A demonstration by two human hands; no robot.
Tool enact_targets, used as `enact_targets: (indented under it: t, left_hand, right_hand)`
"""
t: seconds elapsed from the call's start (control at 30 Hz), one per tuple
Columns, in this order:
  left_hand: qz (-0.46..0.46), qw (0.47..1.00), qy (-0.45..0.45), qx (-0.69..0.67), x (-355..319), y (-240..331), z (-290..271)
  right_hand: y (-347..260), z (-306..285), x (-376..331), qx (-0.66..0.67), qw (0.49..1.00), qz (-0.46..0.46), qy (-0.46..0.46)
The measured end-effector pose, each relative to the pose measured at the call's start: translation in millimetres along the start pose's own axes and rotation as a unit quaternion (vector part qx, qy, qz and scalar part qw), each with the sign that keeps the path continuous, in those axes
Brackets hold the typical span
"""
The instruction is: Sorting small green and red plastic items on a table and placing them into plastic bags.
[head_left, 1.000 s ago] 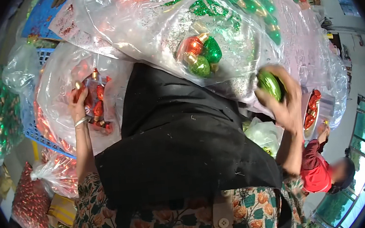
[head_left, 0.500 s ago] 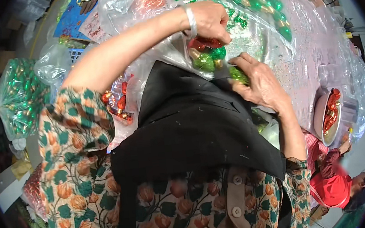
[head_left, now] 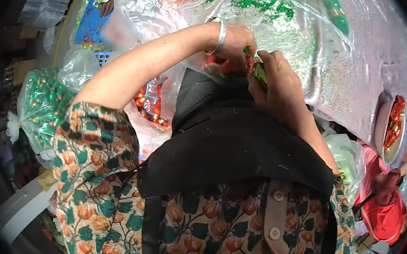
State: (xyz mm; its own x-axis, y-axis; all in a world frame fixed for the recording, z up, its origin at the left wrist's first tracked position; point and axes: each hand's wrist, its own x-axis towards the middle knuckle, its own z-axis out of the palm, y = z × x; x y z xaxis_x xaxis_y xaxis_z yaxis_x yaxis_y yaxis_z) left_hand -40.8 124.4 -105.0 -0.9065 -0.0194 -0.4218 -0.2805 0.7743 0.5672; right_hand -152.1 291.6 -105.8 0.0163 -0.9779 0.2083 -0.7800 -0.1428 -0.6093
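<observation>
My left hand, with a bracelet at the wrist, is closed over shiny red ornaments above the top of my black apron. Its fingers hide most of them, and its fingertips come close to those of the other hand. My right hand grips a green glittery ornament between thumb and fingers, beside the red ones. A bit of brighter green shows between the hands, too small to name.
Loose green glitter lies on the plastic-covered table. Red ornaments lie in clear plastic by my left arm. A tied bag of green ornaments stands at left. At right are a bowl with red ornaments and a person in red.
My hands have come together, bringing the green ornament beside the red ones. The green ornaments that showed below my left hand are now mostly hidden. The whole view has shifted a little.
</observation>
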Motion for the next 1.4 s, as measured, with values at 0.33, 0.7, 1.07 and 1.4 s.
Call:
enact_targets:
  t: [0.33,0.7,1.07,1.4]
  left_hand:
    - [0.039,0.998,0.035,-0.033,-38.3,34.1,7.6]
    - [0.064,0.967,0.2,0.144,-24.6,39.4,52.2]
    - [0.023,0.972,0.175,0.152,-27.3,38.6,34.8]
    - [0.056,0.972,0.19,0.125,-24.9,19.9,40.1]
  right_hand:
    - [4.4,-19.5,7.9,0.033,0.999,-0.002,-0.01]
    - [13.2,-49.9,85.5,0.436,0.887,0.115,-0.1]
    - [3.7,-21.2,71.7,0.024,0.998,-0.043,0.036]
    - [12.4,-7.2,79.8,0.166,0.97,-0.17,0.057]
